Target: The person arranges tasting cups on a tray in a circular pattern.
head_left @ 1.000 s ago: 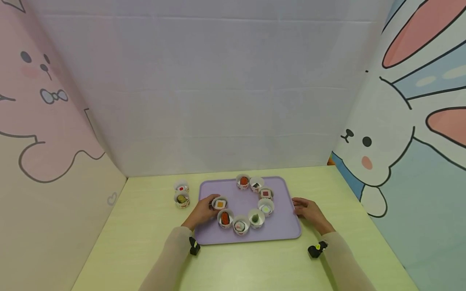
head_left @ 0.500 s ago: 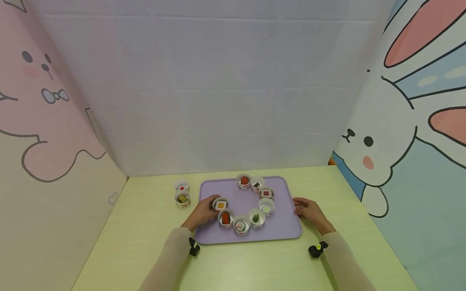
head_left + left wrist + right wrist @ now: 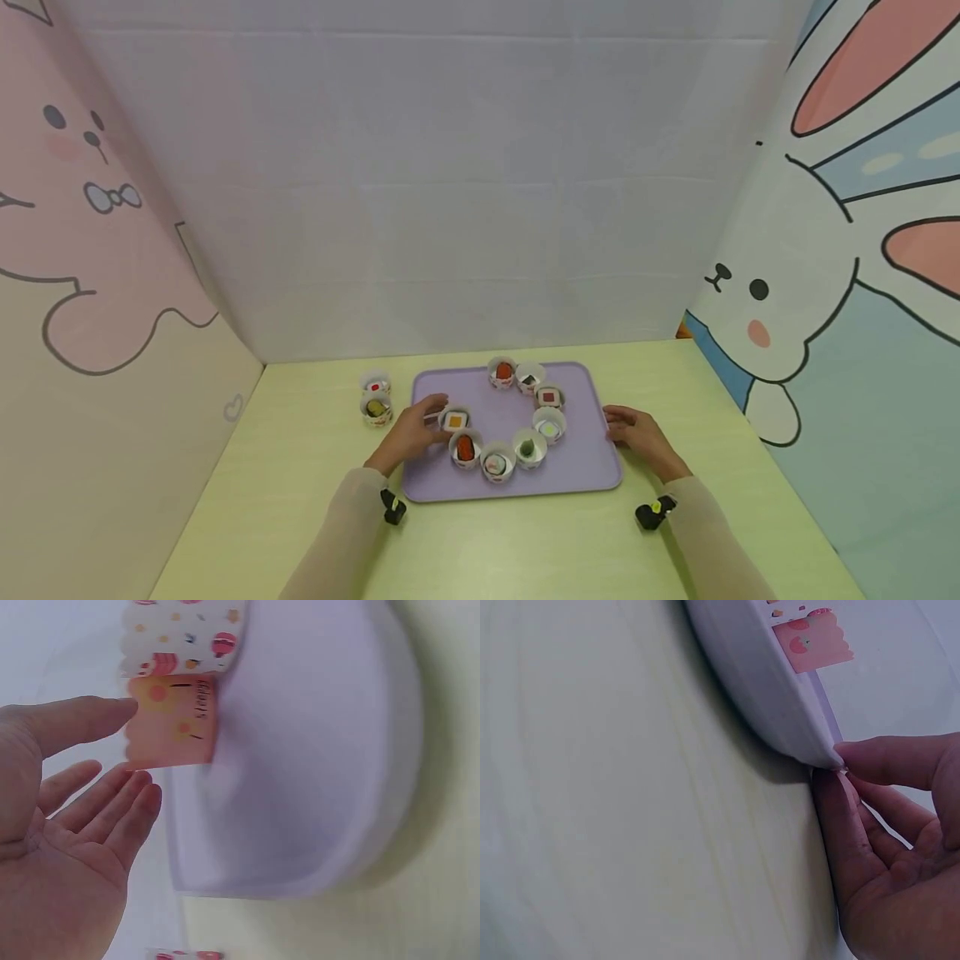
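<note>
My left hand [image 3: 409,434] is spread beside a small paper cup [image 3: 454,421] holding an orange-topped white piece of toy sushi, at the left of a lavender tray [image 3: 585,479]. In the left wrist view that cup is an orange one with "sleepy" on its wall [image 3: 176,724]; the thumb tip overlaps its edge and the fingers lie apart from it. At the tray's right side, my right hand [image 3: 641,437] pinches the rim between thumb and fingers, the thumb [image 3: 889,759] above. Several more cups with toy sushi form an open curve on the tray, among them a red-orange one [image 3: 466,450].
Left of the tray, two paper cups stand close together on the pale table [image 3: 495,550], one with a yellow-green filling [image 3: 376,410], one with a red-and-white piece [image 3: 375,385]. A white sheet [image 3: 465,208] hangs behind, and cartoon-printed panels flank both sides.
My left hand has let go of the orange-topped cup, drawn slightly left and spread its fingers. The cup stays in place, and my right hand keeps its hold on the tray.
</note>
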A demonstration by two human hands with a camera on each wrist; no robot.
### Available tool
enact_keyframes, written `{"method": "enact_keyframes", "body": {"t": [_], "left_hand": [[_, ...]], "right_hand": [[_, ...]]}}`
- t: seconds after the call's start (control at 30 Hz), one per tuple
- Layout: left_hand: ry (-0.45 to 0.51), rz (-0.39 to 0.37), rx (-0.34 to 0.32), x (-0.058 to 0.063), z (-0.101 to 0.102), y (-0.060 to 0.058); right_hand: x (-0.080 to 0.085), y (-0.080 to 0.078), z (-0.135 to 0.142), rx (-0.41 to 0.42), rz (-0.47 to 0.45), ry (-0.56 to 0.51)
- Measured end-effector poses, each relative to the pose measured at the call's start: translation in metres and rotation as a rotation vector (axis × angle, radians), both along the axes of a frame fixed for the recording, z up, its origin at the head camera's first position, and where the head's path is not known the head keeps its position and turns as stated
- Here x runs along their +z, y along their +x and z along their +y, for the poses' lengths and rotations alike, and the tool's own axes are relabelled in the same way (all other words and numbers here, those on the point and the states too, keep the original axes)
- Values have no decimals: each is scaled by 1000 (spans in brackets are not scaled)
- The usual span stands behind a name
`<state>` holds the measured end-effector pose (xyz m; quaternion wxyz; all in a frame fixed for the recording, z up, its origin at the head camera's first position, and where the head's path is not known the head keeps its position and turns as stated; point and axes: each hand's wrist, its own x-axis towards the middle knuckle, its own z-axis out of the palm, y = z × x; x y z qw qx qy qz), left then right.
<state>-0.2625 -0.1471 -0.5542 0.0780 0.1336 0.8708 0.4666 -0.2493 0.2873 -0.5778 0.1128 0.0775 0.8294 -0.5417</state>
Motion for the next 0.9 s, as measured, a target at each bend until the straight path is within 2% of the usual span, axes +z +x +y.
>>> {"method": "enact_keyframes", "body": {"t": [0.1,0.23,0.53,0.9], "left_hand": [[46,15,-3,10,-1,2],[90,87,-25,24,-4,3],[75,145,-3,53,-15,11],[53,244,75,73,-39,18]], "right_hand": [[0,1,0,6,7,-4],[0,1,0,4,9,-8],[-1,0,1,1,5,-2],[0,1,0,-3,-3,3]]}}
